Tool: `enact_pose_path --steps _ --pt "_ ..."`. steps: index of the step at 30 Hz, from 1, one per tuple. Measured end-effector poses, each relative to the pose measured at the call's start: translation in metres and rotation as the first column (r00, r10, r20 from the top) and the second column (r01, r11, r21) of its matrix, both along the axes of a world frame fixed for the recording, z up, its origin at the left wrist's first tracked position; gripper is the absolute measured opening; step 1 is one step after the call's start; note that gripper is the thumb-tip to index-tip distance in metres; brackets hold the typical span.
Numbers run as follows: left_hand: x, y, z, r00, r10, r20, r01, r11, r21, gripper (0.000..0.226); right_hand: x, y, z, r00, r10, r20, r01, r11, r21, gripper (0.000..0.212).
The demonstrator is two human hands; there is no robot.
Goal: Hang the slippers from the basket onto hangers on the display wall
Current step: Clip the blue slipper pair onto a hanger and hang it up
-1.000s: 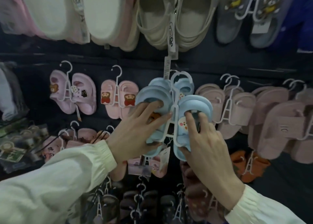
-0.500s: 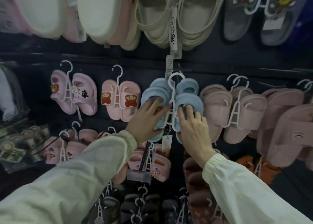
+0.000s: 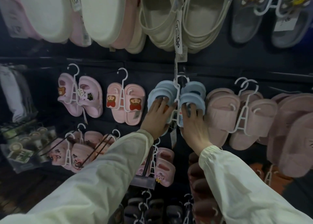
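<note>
The left hand (image 3: 157,117), fingers straight and spread, and the right hand (image 3: 194,123), grip hidden, press the blue slippers (image 3: 193,100) either side of the white hanger (image 3: 177,95), likely steadying it while its hook seats.

Reaches up and forward with the left arm (image 3: 101,181) and the right arm (image 3: 237,181), both nearly straight. Holds the left hand (image 3: 157,115) and the right hand (image 3: 193,122) backs to the camera, side by side but apart, fingers extended upward, fingertips partly hidden.
</note>
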State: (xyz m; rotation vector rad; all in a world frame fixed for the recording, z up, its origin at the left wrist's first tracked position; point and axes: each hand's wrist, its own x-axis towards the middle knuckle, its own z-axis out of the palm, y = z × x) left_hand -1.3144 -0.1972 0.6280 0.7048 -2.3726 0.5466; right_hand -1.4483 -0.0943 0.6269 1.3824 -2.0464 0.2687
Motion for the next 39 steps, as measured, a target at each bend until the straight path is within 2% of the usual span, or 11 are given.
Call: enact_pose_path --steps 5,9,13,18,23,27,31,35,39 --pt "0.005 -0.001 -0.003 1.0 -0.012 0.018 0.012 1.0 0.02 0.091 -0.002 0.003 -0.007 0.992 0.095 0.083 -0.092 0.995 -0.043 0.085" --pt "0.009 0.004 -0.007 0.999 -0.001 0.042 -0.002 0.998 0.055 0.102 -0.001 0.009 -0.009 0.985 0.136 0.103 -0.126 0.987 -0.103 0.083" --pt "0.011 0.01 -0.007 0.999 0.019 0.04 -0.022 0.997 0.071 0.098 0.005 0.017 -0.01 0.96 0.195 0.2 -0.158 0.97 -0.186 0.079" --pt "0.017 0.016 -0.011 0.999 -0.011 0.047 0.006 0.995 0.102 0.091 0.011 0.023 -0.003 0.866 0.264 0.425 -0.122 0.935 -0.334 0.075" --pt "0.029 0.022 -0.011 0.998 -0.063 0.022 0.059 0.988 0.143 0.085 0.017 0.026 0.01 0.766 0.375 0.522 -0.121 0.882 -0.456 0.061" --pt "0.043 0.027 -0.019 0.994 -0.112 0.007 0.11 0.982 0.154 0.088 0.021 0.032 0.021 0.713 0.381 0.589 -0.087 0.881 -0.464 0.054" --pt "0.06 0.032 -0.032 0.993 -0.114 0.034 0.106 0.977 0.184 0.08 0.033 0.046 0.017 0.713 0.394 0.58 -0.09 0.872 -0.481 0.054" --pt "0.084 0.044 -0.049 0.993 -0.101 0.056 0.088 0.976 0.201 0.08 0.055 0.059 -0.006 0.715 0.396 0.576 -0.144 0.89 -0.433 0.063" --pt "0.109 0.067 -0.071 0.997 -0.072 0.005 0.068 0.969 0.239 0.079 0.089 0.076 -0.044 0.777 0.377 0.504 -0.201 0.907 -0.369 0.065"
